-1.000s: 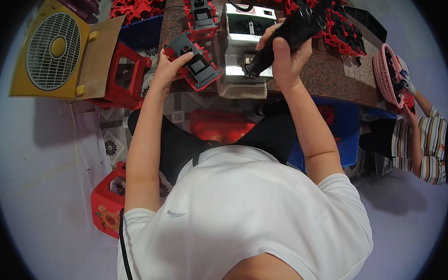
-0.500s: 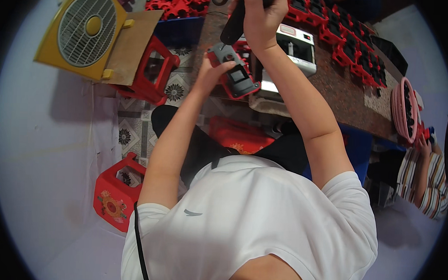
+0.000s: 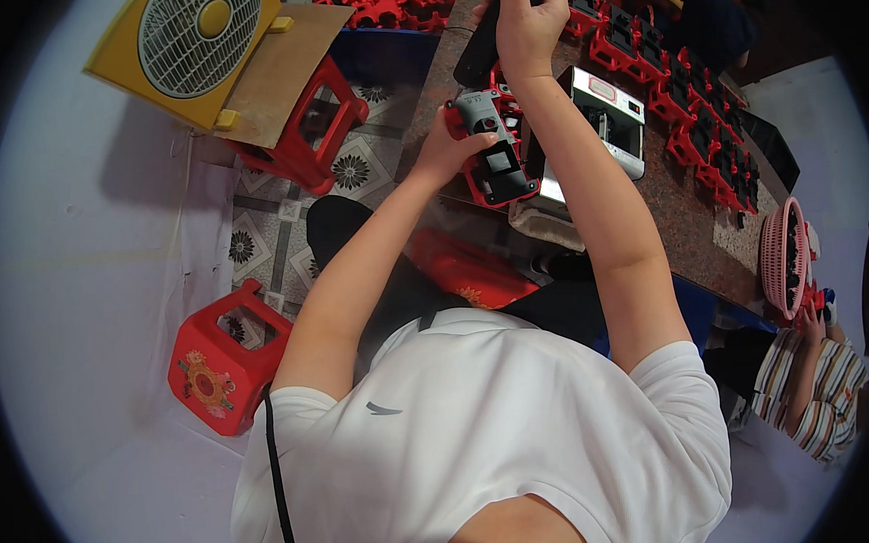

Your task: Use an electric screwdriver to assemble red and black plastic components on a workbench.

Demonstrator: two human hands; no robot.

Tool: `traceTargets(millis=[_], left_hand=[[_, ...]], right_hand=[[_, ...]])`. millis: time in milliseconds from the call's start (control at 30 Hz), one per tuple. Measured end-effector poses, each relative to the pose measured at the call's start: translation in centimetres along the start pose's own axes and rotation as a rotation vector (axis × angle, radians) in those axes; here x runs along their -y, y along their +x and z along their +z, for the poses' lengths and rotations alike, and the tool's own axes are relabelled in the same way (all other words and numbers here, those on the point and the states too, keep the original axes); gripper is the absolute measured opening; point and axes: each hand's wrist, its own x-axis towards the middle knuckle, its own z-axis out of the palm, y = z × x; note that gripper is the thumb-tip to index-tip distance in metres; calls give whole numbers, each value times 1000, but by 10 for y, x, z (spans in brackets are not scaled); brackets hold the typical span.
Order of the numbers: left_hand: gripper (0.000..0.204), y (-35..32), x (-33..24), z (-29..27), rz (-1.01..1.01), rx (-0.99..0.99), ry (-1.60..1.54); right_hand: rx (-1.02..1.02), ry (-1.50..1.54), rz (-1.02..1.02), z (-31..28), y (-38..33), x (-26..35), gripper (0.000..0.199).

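Observation:
My left hand [image 3: 448, 149] grips a plastic housing [image 3: 501, 163] with a grey and black top and red sides, thumb laid across its upper face. The housing is held tilted near the edge of the table. Above it, my right hand [image 3: 531, 34] is wrapped round a black electric screwdriver [image 3: 478, 57] that points down at the far end of the housing. Whether its bit touches a screw cannot be made out. Some red plastic parts show just behind the housing, partly covered by my right forearm.
A silver-white machine [image 3: 605, 105] stands right of my forearm on the brown table [image 3: 671, 218]. Rows of red and black housings [image 3: 712, 138] lie farther right, near a pink basket [image 3: 784, 260]. Left are a yellow fan [image 3: 189, 33] and red stools [image 3: 226, 360]. Another person's striped sleeve [image 3: 827, 400] shows far right.
The whole view has shifted, so the scene sits farther right. The screwdriver's bit, earlier visible at the housing's far corner, no longer shows clearly. Both hands keep their holds.

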Motion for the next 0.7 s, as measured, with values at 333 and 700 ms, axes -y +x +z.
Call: traceTargets(millis=[333, 700], left_hand=[[77, 3, 3, 2, -9, 16, -14], [69, 0, -3, 7, -3, 57, -124]], right_hand=[[-39, -256, 33, -12, 7, -9, 56], [-79, -161, -120, -39, 0, 60, 40]])
